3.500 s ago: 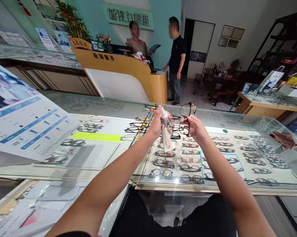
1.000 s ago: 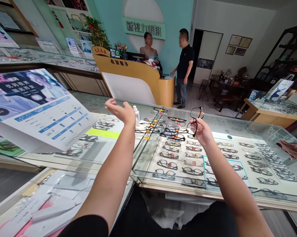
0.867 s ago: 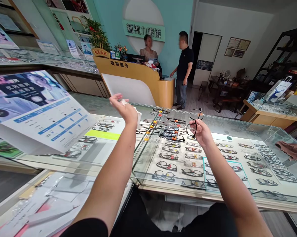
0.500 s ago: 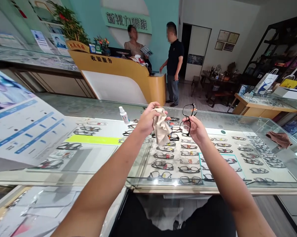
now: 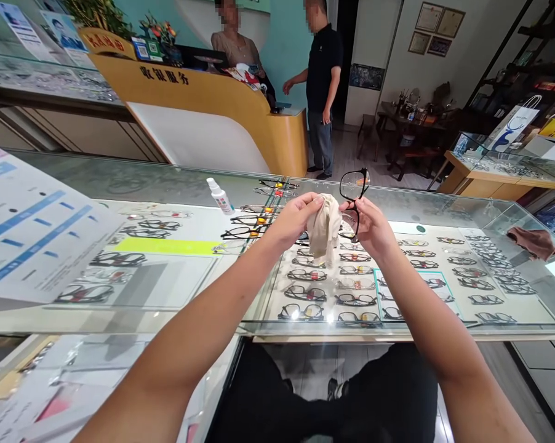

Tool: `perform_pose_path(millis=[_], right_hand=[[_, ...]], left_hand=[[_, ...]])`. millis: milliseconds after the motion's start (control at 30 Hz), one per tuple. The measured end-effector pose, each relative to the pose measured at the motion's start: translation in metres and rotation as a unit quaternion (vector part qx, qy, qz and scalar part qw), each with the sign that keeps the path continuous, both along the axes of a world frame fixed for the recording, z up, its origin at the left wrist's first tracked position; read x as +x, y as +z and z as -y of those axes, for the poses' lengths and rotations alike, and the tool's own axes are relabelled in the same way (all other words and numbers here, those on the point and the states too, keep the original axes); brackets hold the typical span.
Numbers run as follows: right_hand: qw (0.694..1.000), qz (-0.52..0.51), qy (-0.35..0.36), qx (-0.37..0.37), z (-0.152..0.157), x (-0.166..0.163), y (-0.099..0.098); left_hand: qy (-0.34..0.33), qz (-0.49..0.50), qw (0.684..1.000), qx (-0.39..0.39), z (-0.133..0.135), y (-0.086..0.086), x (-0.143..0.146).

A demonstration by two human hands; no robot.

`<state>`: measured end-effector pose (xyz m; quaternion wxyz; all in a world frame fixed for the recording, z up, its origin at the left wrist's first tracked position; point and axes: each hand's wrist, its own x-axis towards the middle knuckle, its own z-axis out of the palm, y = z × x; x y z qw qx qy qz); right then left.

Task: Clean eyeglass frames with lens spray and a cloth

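Observation:
Over the glass display counter (image 5: 263, 314), my left hand (image 5: 299, 218) is closed on a beige cleaning cloth (image 5: 323, 237) that hangs down in folds. My right hand (image 5: 372, 231) grips a pair of black-framed eyeglasses (image 5: 354, 186), turned on end with one lens above the other. The cloth is up against the lower lens, which it partly covers; whether it presses on the glass I cannot tell. A small white spray bottle (image 5: 221, 197) stands on the counter left of my hands. Several eyeglasses (image 5: 250, 232) lie on the glass beside my left wrist.
Rows of eyeglasses (image 5: 355, 299) lie inside the case. A printed card (image 5: 37, 227) stands at the left, and a brown cloth (image 5: 531, 243) lies at the right. Two people are by the wooden cashier desk (image 5: 203, 92), one behind it and one standing (image 5: 323, 74) beside it.
My left hand has moved right, bringing the cloth to the eyeglasses. The view has tilted down a little. The person behind the desk has lowered the paper.

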<state>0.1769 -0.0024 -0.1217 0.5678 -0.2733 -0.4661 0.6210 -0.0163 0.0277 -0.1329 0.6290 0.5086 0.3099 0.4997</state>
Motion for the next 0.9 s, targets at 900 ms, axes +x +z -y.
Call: perform_pose_path(millis=[900], right_hand=[[0.996,0.041,-0.045,0.059,0.0,-0.001,-0.002]], left_hand=[[-0.062,-0.008,0.998,-0.013,0.008,0.0,0.002]])
